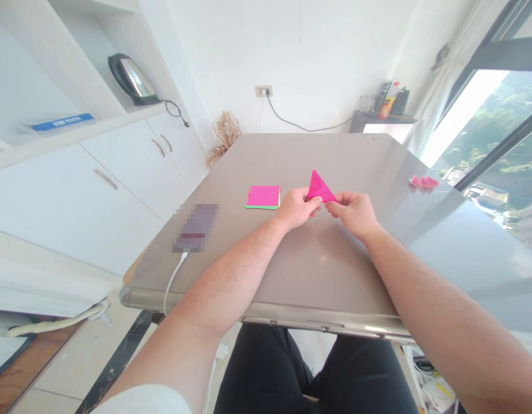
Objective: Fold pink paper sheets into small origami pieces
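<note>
A pink paper folded into a triangle [318,186] is held up just above the grey table [317,270], near its middle. My left hand [297,208] pinches the triangle's lower left corner. My right hand [354,213] pinches its lower right corner. Both hands have their fingers closed on the paper. A small stack of square coloured papers [263,196], pink on top, lies flat on the table just left of my left hand.
A phone [195,227] on a white cable lies at the table's left. Small pink folded pieces [424,182] sit near the right edge. White cabinets with a kettle [131,79] stand at left; a window is at right.
</note>
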The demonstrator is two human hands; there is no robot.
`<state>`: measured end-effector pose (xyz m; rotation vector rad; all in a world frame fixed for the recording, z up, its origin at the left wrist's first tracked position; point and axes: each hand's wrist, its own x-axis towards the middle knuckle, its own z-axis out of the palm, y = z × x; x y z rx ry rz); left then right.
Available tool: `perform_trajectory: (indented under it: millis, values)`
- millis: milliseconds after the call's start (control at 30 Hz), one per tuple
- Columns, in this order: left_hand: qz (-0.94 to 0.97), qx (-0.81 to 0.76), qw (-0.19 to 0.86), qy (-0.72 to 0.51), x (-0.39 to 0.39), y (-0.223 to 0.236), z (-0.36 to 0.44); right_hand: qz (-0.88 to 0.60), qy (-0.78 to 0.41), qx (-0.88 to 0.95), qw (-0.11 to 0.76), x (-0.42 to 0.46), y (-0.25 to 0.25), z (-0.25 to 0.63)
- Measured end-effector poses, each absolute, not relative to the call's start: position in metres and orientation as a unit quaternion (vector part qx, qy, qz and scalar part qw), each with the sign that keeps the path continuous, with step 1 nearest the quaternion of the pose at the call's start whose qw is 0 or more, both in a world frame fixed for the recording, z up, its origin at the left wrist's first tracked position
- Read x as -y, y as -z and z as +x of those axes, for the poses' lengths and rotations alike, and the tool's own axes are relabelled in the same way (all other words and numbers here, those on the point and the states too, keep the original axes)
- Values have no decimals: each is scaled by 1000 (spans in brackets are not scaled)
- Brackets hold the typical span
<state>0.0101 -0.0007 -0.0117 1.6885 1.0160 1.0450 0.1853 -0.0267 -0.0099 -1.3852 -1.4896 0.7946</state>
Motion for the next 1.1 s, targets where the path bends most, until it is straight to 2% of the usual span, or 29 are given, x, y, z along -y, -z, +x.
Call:
perform_trajectory:
  millis: [200, 600, 700, 833, 1100]
  values:
    - [652, -389, 493, -424, 3, 11, 11, -555, -322, 610, 466, 28, 10, 185]
    - [645, -389, 495, -433, -1, 7, 5, -527, -394, 574, 487, 23, 11, 186]
    - [609, -372, 509, -481, -4, 8, 3, -534, -403, 565, 483, 23, 11, 187]
    - [601, -395, 488, -493, -8, 10, 3, -540, -368, 592, 472, 25, 10, 184]
    - [606, -386, 524, -457, 3, 6, 10, -540, -248, 622, 511, 25, 15, 176]
